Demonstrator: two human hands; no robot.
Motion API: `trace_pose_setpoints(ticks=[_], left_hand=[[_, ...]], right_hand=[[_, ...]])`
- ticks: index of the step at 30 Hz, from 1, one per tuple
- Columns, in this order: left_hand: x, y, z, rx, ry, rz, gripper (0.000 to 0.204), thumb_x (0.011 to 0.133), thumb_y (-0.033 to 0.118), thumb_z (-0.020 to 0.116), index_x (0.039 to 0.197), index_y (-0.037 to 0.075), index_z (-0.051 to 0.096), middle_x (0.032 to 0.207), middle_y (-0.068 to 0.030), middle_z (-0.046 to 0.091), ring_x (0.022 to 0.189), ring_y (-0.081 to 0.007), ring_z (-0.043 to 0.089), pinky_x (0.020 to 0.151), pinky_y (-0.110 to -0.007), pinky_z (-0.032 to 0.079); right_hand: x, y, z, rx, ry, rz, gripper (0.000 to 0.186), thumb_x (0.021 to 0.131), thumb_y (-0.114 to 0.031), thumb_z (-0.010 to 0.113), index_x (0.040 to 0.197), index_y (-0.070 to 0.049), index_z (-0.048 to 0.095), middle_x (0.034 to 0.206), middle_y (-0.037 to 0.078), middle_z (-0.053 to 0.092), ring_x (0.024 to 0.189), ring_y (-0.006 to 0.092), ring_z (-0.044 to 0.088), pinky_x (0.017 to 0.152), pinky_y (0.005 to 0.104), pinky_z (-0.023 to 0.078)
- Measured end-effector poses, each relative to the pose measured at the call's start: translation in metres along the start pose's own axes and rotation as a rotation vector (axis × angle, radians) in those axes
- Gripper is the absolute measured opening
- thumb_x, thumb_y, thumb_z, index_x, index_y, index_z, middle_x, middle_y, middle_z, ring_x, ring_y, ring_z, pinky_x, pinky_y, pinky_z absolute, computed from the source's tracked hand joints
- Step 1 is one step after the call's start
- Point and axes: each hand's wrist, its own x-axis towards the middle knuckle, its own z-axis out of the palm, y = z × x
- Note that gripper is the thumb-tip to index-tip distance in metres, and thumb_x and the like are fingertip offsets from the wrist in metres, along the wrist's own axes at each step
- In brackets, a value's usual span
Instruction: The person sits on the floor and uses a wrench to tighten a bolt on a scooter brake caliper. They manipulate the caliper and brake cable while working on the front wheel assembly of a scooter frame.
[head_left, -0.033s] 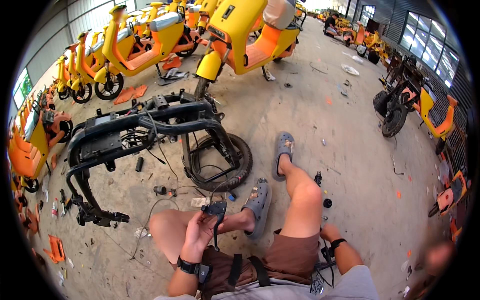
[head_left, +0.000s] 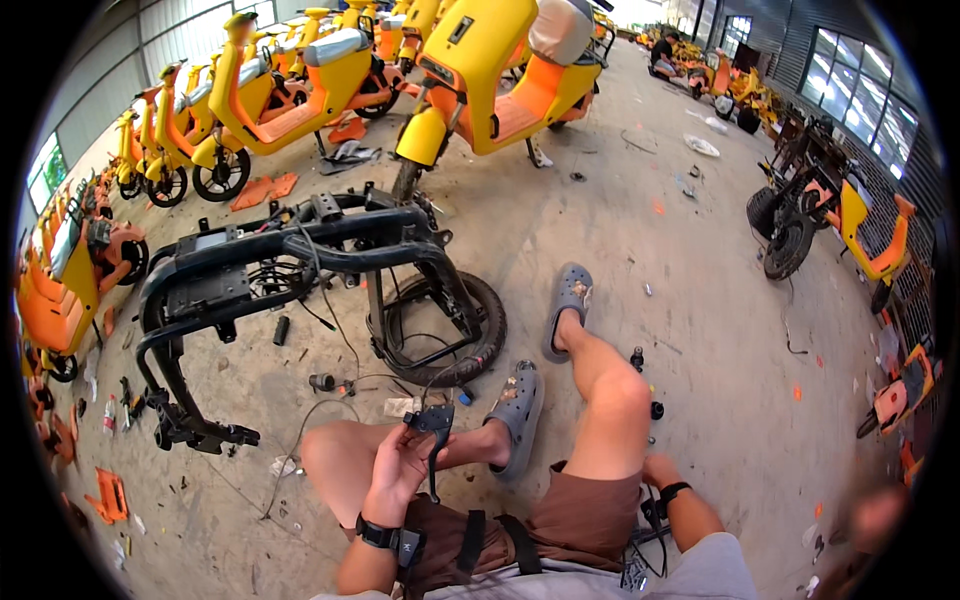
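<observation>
Brake lever (head_left: 436, 425), black, in the left hand (head_left: 397, 468) over the bent left leg (head_left: 335, 470); fingers holding its upper body, blade pointing down. Right hand (head_left: 659, 468) low beside the right thigh (head_left: 600, 492), near a small black part (head_left: 653, 511); whether its fingers hold anything, cannot tell. Dark scooter frame (head_left: 372, 222) on floor (head_left: 700, 330), ahead-left.

Lever (head_left: 431, 420), black. Frame (head_left: 270, 250) and tyre (head_left: 492, 320), black. Clogs (head_left: 517, 425), grey, dotted with dark holes. Shorts (head_left: 592, 500), brown; straps (head_left: 521, 543), black. Shirt (head_left: 705, 572), pale grey. Scooter (head_left: 472, 60), yellow; footboard (head_left: 515, 115), orange. Floor (head_left: 620, 220), dull grey-brown.
</observation>
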Motion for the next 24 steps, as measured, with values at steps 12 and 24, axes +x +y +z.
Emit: trace_pose_setpoints(ticks=[12, 24], left_hand=[[-0.008, 0.002, -0.017, 0.002, -0.074, 0.007, 0.04, 0.103, 0.028, 0.042, 0.12, -0.006, 0.055, 0.124, -0.0226, 0.061, 0.109, -0.0446, 0.062, 0.076, -0.044, 0.06], [-0.006, -0.007, 0.018, -0.016, -0.202, -0.049, 0.046, 0.101, 0.028, 0.042, 0.126, -0.009, 0.052, 0.126, -0.0235, 0.061, 0.11, -0.0446, 0.061, 0.082, -0.047, 0.058]], right_hand=[[0.01, 0.009, 0.026, -0.062, -0.073, -0.102, 0.032, 0.085, -0.025, 0.057, 0.102, -0.002, 0.072, 0.11, 0.022, 0.068, 0.105, 0.038, 0.065, 0.091, 0.0477, 0.051], [0.039, 0.017, 0.024, -0.115, -0.188, -0.03, 0.033, 0.086, -0.026, 0.057, 0.103, -0.002, 0.071, 0.111, 0.021, 0.068, 0.107, 0.0378, 0.064, 0.092, 0.0472, 0.051]])
